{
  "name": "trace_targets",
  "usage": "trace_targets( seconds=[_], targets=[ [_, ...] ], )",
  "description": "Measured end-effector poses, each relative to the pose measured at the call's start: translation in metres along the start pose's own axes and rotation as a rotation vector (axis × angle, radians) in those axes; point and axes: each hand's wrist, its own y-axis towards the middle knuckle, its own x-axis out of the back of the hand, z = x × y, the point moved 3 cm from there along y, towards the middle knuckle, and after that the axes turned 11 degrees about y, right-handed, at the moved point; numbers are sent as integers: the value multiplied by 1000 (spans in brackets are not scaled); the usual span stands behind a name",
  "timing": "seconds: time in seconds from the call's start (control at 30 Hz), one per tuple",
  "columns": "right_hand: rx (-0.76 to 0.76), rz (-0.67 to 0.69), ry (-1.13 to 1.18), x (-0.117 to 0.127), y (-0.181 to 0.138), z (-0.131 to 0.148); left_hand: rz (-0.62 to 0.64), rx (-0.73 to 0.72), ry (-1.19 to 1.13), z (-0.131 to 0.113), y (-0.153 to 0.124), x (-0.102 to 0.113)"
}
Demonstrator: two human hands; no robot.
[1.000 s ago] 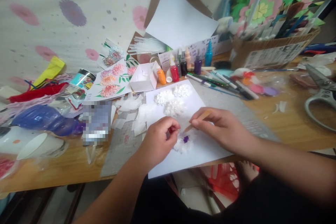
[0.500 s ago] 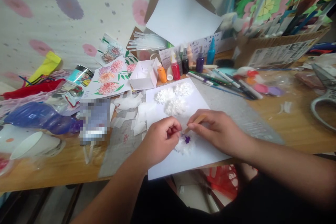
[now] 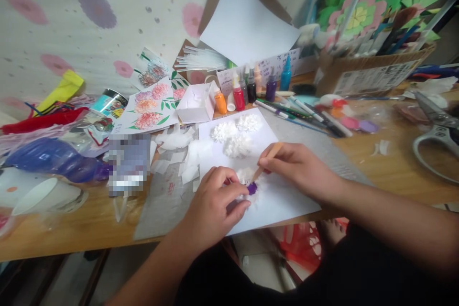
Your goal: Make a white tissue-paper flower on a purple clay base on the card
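Note:
On a white paper sheet (image 3: pixel 283 215) lies a fluffy white paper flower (image 3: pixel 245 174) with a small purple piece (image 3: pixel 252 188) at its middle. My right hand (image 3: pixel 292 162) is closed around a light wooden stick (image 3: pixel 270 154), its lower tip at the purple piece. From the left, my left hand (image 3: pixel 218 205) reaches over the flower, thumb and index finger apart. Its index fingertip is at the purple piece's edge, and the fingers hide part of the flower. Farther up the sheet sits a cluster of white paper flowers (image 3: pixel 236 143).
Torn white paper scraps (image 3: pixel 188 167) lie left of the sheet. Paint bottles (image 3: pixel 238 95) and a white paper box (image 3: pixel 195 103) stand behind. Pens (image 3: pixel 311 112) and metal scissors (image 3: pixel 437 134) lie to the right. A white cup (image 3: pixel 39 198) lies at the left.
My left thumb and index finger have come apart from a pinch and lowered to the flower. The wooden stick is now more upright, with its tip against the purple piece.

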Motion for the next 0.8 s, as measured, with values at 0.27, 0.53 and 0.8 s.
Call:
trace_targets(
  seconds=[0.27,0.53,0.8],
  targets=[
    [7,-12,36,-6,-6,-5,1,-8,-25,0,-4,1],
    [-21,-100,84,6,0,-3,44,18,-93,3,-6,3],
    [50,-401,121,51,4,7,-20,124,62,6,46,13]
  ],
)
